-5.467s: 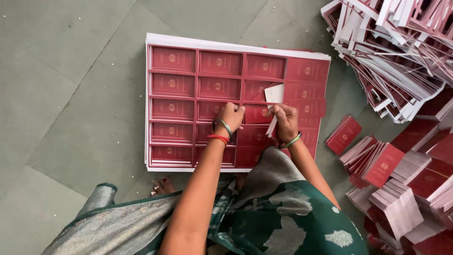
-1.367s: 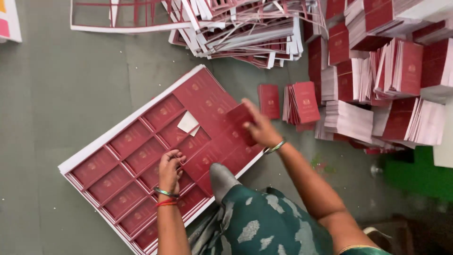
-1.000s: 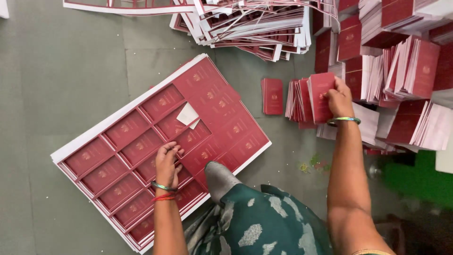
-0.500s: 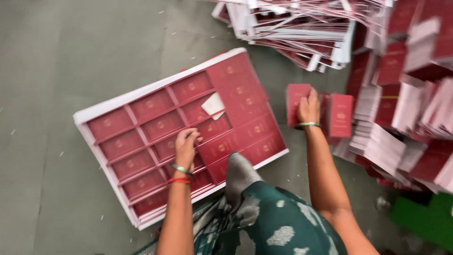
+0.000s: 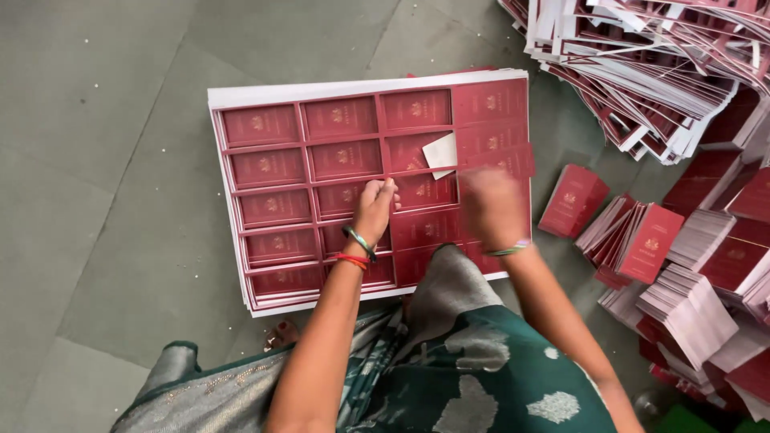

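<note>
Maroon die-cut card sheets (image 5: 321, 152) lie stacked flat on the floor (image 5: 104, 200). Left hand (image 5: 375, 207) presses down with curled fingers, steadying them; right hand (image 5: 491, 207) is motion-blurred above the stack, so its grip cannot be told.

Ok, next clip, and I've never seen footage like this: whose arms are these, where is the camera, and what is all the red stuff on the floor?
There is no machine here. The camera sits on a person's head and looks down, so the arms are that person's own. On the grey floor lies a stack of large red printed sheets, each divided into small rectangular panels. The left hand presses on the top sheet. The right hand is over the sheet's right side and blurred, so I cannot tell whether it holds anything. A small white piece lies on the sheet. To the right are piles of cut red cards and, top right, a heap of offcuts.
</note>
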